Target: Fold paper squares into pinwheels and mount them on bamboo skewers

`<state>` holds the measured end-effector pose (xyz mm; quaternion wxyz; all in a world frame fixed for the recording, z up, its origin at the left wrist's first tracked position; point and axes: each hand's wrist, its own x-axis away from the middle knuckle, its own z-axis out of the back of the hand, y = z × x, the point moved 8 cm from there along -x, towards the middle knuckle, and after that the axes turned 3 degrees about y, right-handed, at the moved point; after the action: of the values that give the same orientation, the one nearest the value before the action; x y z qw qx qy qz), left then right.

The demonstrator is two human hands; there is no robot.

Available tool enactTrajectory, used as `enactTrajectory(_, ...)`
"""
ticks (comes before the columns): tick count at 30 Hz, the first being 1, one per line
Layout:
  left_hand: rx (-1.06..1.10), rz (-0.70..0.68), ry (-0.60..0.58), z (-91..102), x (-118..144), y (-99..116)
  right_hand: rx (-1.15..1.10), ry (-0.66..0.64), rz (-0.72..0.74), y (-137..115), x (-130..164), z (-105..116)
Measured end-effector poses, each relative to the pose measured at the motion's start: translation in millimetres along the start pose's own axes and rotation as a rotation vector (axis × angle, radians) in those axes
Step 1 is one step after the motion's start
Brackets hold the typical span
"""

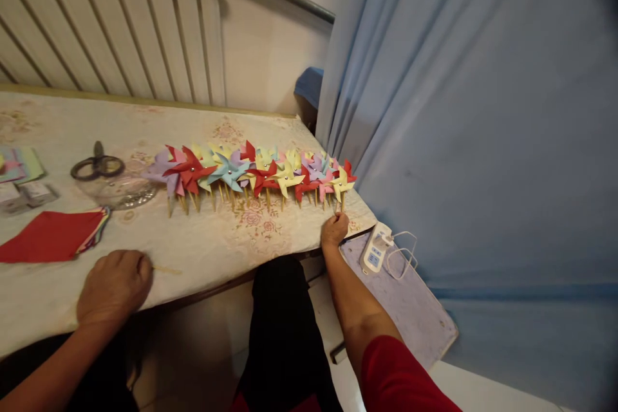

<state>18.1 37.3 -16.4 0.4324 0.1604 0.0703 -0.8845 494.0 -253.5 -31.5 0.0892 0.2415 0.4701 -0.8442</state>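
Note:
My right hand [335, 229] is at the table's right front edge, its fingers closed around the lower end of a stick that carries a yellow pinwheel [342, 184]. Beside it, a long row of paper pinwheels on thin wooden sticks, with a red one [190, 169] and a light blue one [230, 172], runs leftward across the table. My left hand [116, 286] rests curled on the front of the table, and a thin pale stick [167, 269] pokes out from its fingers. Its fingertips are hidden.
A stack of coloured paper squares, red on top [51, 236], lies left, near dark-handled scissors [98, 166] and a clear dish of small shiny pieces [138, 196]. Small clear boxes [36, 192] sit farther left. A power strip [376, 248] lies on a lower surface; a blue curtain [483, 129] hangs right.

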Motion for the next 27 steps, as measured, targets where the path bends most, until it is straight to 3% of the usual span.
enactTrajectory(3, -0.102, -0.047, 0.052, 4.4, 0.5, 5.6, -0.014, -0.085, 0.032, -6.2, 12.0, 1.5)
enactTrajectory(8, -0.087, -0.025, 0.016, 7.4, 1.0, 7.5, -0.066, -0.287, 0.098, -25.0, 36.6, -3.7)
enactTrajectory(16, 0.013, -0.026, -0.01, 21.5, 7.2, 14.9, -0.158, -0.635, 0.178, -65.8, 79.6, -33.1)
enactTrajectory(22, -0.012, 0.049, 0.019, 13.0, 3.4, 9.4, -0.201, -0.792, 0.217, -85.7, 102.4, -56.1)
enactTrajectory(27, -0.009, 0.048, 0.023, 7.5, 2.5, 8.2, -0.208, -0.83, 0.278, -89.7, 105.7, -63.8)
